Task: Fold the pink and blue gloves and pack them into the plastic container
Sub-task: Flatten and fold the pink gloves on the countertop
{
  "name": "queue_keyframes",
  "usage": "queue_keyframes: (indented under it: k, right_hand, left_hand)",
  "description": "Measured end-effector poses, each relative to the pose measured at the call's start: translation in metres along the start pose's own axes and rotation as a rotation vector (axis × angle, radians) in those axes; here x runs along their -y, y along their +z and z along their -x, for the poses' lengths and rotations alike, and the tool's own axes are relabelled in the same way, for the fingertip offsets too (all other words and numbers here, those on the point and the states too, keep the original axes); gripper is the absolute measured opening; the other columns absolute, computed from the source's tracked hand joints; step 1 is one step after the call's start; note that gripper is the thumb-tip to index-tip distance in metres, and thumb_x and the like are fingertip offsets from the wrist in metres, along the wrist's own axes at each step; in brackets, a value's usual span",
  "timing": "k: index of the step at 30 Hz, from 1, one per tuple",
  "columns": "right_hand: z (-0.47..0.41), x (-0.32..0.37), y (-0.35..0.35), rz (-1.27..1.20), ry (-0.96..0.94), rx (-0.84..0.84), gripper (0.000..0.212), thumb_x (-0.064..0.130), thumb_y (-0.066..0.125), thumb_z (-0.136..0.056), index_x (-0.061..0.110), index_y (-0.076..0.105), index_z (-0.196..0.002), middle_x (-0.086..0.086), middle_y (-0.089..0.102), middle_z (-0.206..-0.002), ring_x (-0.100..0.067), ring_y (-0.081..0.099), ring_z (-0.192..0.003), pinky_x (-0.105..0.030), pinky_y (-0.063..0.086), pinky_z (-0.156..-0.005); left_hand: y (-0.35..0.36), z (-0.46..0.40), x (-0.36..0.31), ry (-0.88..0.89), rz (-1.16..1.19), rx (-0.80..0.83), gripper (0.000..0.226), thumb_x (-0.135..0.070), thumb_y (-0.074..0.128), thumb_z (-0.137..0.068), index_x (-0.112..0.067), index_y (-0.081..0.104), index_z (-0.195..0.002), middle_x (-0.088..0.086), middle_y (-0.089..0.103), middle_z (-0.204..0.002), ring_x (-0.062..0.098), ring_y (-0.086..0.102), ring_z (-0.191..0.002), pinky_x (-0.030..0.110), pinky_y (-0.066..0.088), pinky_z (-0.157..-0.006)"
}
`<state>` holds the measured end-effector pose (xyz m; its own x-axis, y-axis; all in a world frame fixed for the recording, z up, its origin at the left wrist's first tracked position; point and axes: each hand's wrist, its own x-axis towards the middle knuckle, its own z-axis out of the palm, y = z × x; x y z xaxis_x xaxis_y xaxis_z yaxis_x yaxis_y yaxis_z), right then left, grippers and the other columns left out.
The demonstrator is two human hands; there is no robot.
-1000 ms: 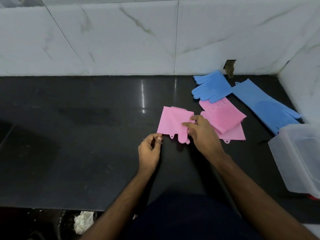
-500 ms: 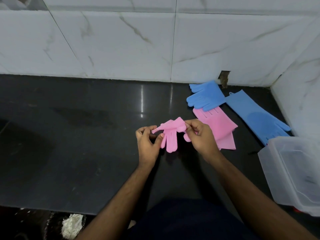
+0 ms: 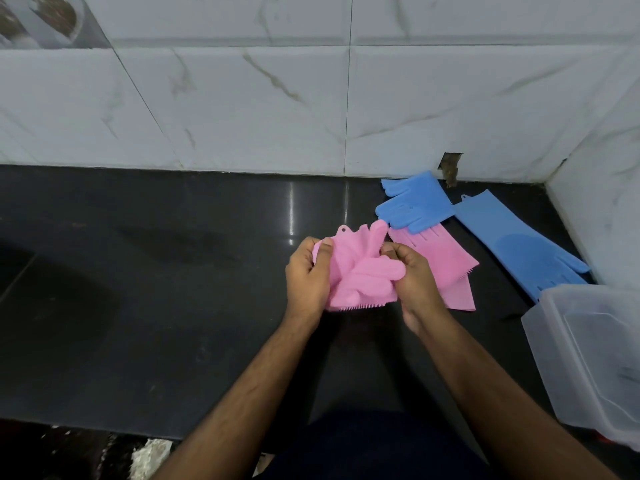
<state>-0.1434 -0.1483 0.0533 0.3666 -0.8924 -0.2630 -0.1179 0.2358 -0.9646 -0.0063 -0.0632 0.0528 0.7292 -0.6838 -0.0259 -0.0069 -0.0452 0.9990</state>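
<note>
I hold a crumpled pink glove (image 3: 360,271) above the black counter (image 3: 173,289). My left hand (image 3: 308,275) grips its left edge, thumb on top. Its right side is pinched by my right hand (image 3: 414,275). A second pink glove (image 3: 446,263) lies folded on the counter just right of my hands. One blue glove (image 3: 414,202) lies behind it, overlapping its far end. Another blue glove (image 3: 519,237) stretches flat toward the right wall. The clear plastic container (image 3: 554,341) sits open at the right edge.
White marble-pattern tiles (image 3: 242,98) form the back wall, and a side wall (image 3: 609,202) closes the right corner. The counter's front edge runs near the bottom of the view, with floor debris (image 3: 149,459) below it.
The pink glove lay folded flat on the counter a second ago. Both hands have lifted it, and it now hangs bunched between them.
</note>
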Motion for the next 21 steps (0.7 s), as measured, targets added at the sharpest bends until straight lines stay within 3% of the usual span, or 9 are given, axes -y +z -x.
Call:
queue_keyframes:
  k: [3,6,8,10,12,14,16,19,21]
  right_hand:
    - [-0.001,-0.004,-0.006,-0.076,0.144,-0.012,0.028,0.041,0.050,-0.104,0.027,0.074,-0.106,0.013,0.075,-0.101,-0.018,0.070,-0.109,-0.040,0.058,-0.095]
    - [0.004,-0.006,-0.008,-0.021,0.114,-0.025,0.045,0.060,0.035,-0.104,0.033,0.070,-0.113,0.013,0.069,-0.125,-0.013,0.059,-0.123,-0.037,0.040,-0.110]
    - [0.009,-0.005,-0.005,0.036,0.040,-0.018,0.047,0.065,0.034,-0.102,0.037,0.068,-0.117,0.014,0.065,-0.131,-0.008,0.056,-0.125,-0.035,0.038,-0.107]
    - [0.015,-0.001,0.000,0.221,-0.099,0.026,0.043,0.068,0.039,-0.098,0.042,0.066,-0.119,0.022,0.065,-0.123,0.004,0.058,-0.115,-0.032,0.044,-0.101]
    - [0.016,0.002,0.009,0.397,-0.246,0.041,0.041,0.064,0.050,-0.096,0.039,0.061,-0.127,0.021,0.064,-0.114,0.005,0.060,-0.105,-0.028,0.052,-0.094]
    - [0.013,0.006,0.018,0.451,-0.308,0.057,0.064,0.054,0.064,-0.094,0.030,0.041,-0.150,0.015,0.067,-0.103,-0.001,0.064,-0.095,-0.020,0.052,-0.083]
    - [0.005,0.013,0.022,0.362,-0.267,0.176,0.087,0.041,0.072,-0.093,0.027,0.017,-0.159,0.004,0.072,-0.085,-0.008,0.070,-0.078,-0.024,0.055,-0.075]
    - [-0.015,0.030,0.021,0.172,-0.205,0.382,0.061,0.032,0.072,-0.095,0.025,0.037,-0.144,-0.003,0.076,-0.082,-0.015,0.070,-0.070,-0.033,0.052,-0.059]
    - [-0.030,0.042,0.022,0.103,-0.227,0.403,0.041,0.024,0.067,-0.098,0.024,0.050,-0.135,-0.001,0.079,-0.100,-0.014,0.075,-0.089,-0.031,0.054,-0.065]
  left_hand:
    - [0.001,0.003,-0.003,-0.078,0.042,-0.080,0.033,-0.032,0.055,-0.104,-0.023,0.051,-0.073,-0.001,0.052,-0.072,0.017,0.046,-0.070,0.037,0.039,-0.064]
    - [-0.005,0.004,-0.012,-0.068,0.069,-0.113,0.038,-0.037,0.052,-0.104,-0.033,0.048,-0.067,-0.007,0.050,-0.069,0.014,0.046,-0.067,0.037,0.039,-0.059]
    - [-0.008,0.002,-0.022,-0.043,0.108,-0.150,0.041,-0.035,0.051,-0.106,-0.032,0.044,-0.066,-0.011,0.045,-0.067,0.007,0.042,-0.063,0.030,0.038,-0.059]
    - [-0.009,0.000,-0.035,-0.016,0.173,-0.152,0.044,-0.031,0.051,-0.108,-0.033,0.044,-0.065,-0.016,0.042,-0.065,0.002,0.038,-0.059,0.021,0.036,-0.057]
    - [-0.009,-0.002,-0.049,0.017,0.238,-0.110,0.040,-0.028,0.051,-0.109,-0.028,0.046,-0.069,-0.016,0.045,-0.064,-0.001,0.041,-0.057,0.015,0.039,-0.054]
    - [-0.008,-0.002,-0.063,0.044,0.300,-0.065,0.035,-0.026,0.050,-0.110,-0.022,0.048,-0.075,-0.016,0.052,-0.065,-0.002,0.048,-0.058,0.013,0.043,-0.055]
    - [-0.004,-0.003,-0.081,0.054,0.347,-0.009,0.030,-0.023,0.049,-0.110,-0.019,0.052,-0.081,-0.015,0.059,-0.069,-0.001,0.055,-0.063,0.015,0.047,-0.059]
    - [0.003,-0.005,-0.108,0.092,0.388,0.107,0.021,-0.018,0.047,-0.111,-0.009,0.052,-0.092,-0.005,0.062,-0.076,0.008,0.059,-0.068,0.023,0.050,-0.066]
    - [0.004,-0.008,-0.118,0.139,0.348,0.140,0.020,-0.018,0.047,-0.111,-0.005,0.053,-0.096,0.000,0.062,-0.078,0.012,0.059,-0.071,0.024,0.051,-0.067]
